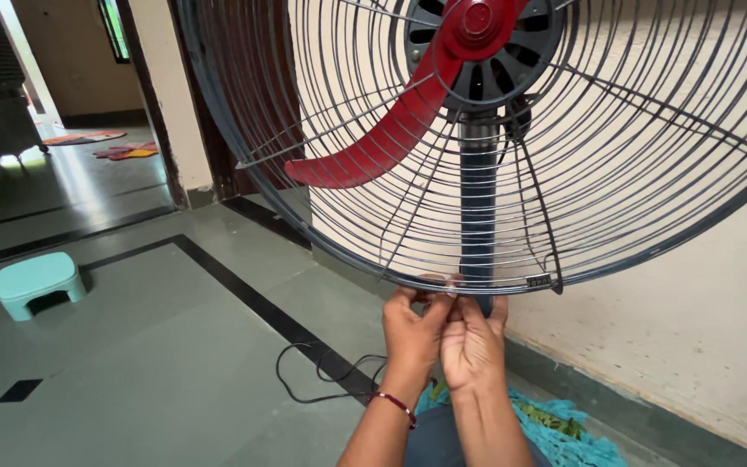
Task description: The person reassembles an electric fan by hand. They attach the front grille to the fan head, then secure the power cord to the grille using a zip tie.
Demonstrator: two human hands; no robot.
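Wire fan guard (616,173) filled the upper right of the view, its lower rim (443,285) just above both hands. Left hand (410,333) and right hand (474,342) were pressed side by side, fingertips pinched together at the rim's lowest stretch, next to the dark stand pole (477,207). What the fingertips gripped there was too small to make out; whether they closed on the wire or a clip could not be told.

Open room: green tiled floor (157,346) lay free to the left of the hands, crossed by a black inlay strip (244,294). The cream wall (676,320) stood close behind the guard on the right.

Guard: dark grey radial wires with ring wires, round in outline. One red blade (373,143) hung down-left from a red hub (477,19). A small latch (539,280) sat on the rim right of the pole.

A black cord (309,380) looped on the floor left of the wrists. Blue-green cloth (564,428) lay beneath the forearms. A pale green stool (36,281) stood well apart at left.

Guard top and right edge were cut off; the pole's base was hidden behind the hands.
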